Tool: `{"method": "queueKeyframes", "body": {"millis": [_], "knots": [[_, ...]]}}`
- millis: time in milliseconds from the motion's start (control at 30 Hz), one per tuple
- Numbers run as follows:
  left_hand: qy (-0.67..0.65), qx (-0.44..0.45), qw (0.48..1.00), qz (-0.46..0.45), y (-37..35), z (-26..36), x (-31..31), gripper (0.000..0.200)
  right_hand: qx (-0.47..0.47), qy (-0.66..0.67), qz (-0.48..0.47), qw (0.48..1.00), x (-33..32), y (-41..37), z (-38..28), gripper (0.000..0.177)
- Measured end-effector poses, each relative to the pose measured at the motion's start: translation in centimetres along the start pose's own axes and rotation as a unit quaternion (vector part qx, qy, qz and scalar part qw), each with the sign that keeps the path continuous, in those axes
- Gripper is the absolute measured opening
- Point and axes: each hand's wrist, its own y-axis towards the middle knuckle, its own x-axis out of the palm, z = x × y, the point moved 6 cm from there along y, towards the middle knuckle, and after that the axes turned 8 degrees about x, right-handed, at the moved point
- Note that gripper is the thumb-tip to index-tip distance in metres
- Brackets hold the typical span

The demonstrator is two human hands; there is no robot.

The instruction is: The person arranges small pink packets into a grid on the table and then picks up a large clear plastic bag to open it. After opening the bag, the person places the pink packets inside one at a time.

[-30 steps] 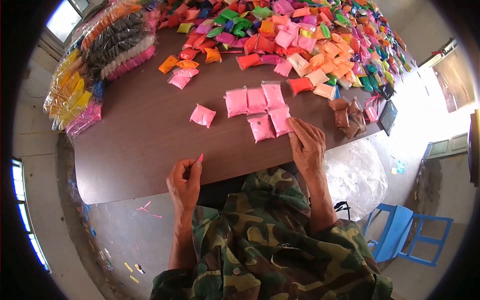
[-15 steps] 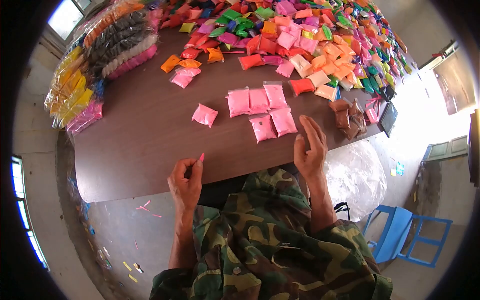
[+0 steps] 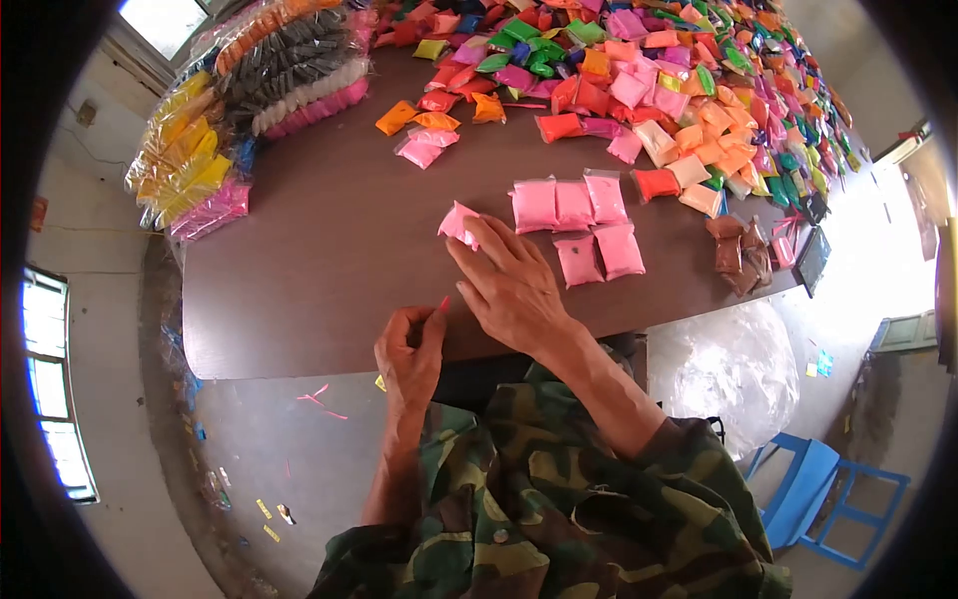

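My right hand reaches over the table with its fingers stretched out. Its fingertips touch a single small pink packet and hide the packet's lower right side. Near the table's front edge my left hand is closed, with a small pink strip poking up between thumb and finger. To the right of my right hand lie several clear-wrapped pink packets in two rows, close together. One of the front ones bears a small dark spot.
A large heap of coloured packets covers the table's far side. Bagged stacks of packets stand at the back left. Brown packets lie at the right edge. A blue stool and a clear plastic bag are below.
My right hand has moved left from beside the grouped pink packets onto the single one. My left hand still pinches the pink strip. The whole view has shifted a little.
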Motion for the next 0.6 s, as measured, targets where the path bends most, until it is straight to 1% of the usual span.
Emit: {"method": "queueKeyframes", "body": {"millis": [67,167,267,367,467,600], "knots": [[-0.025,0.000,1.000,-0.002,0.0,-0.2,0.0,0.017,0.001,-0.025,0.008,1.000,1.1,0.9,-0.2,0.054],[-0.028,-0.021,0.999,0.009,-0.1,0.5,-0.1,0.014,0.020,-0.030,0.004,0.999,1.9,1.2,-0.1,0.060],[-0.055,-0.023,0.998,0.016,-0.3,1.1,-0.3,0.015,0.011,-0.030,-0.030,0.999,1.9,0.9,-0.1,0.063],[-0.121,-0.057,0.990,0.048,-0.4,1.2,-0.7,0.017,0.022,-0.015,-0.049,0.998,0.8,-0.7,-1.0,0.063],[-0.115,-0.056,0.990,0.062,-0.5,0.8,-1.2,0.021,0.027,-0.023,-0.094,0.995,-0.1,-3.7,-2.3,0.061],[-0.120,-0.065,0.989,0.055,-0.4,0.8,-0.9,0.020,0.030,0.008,-0.066,0.997,-0.6,-5.3,-2.5,0.060]]}}
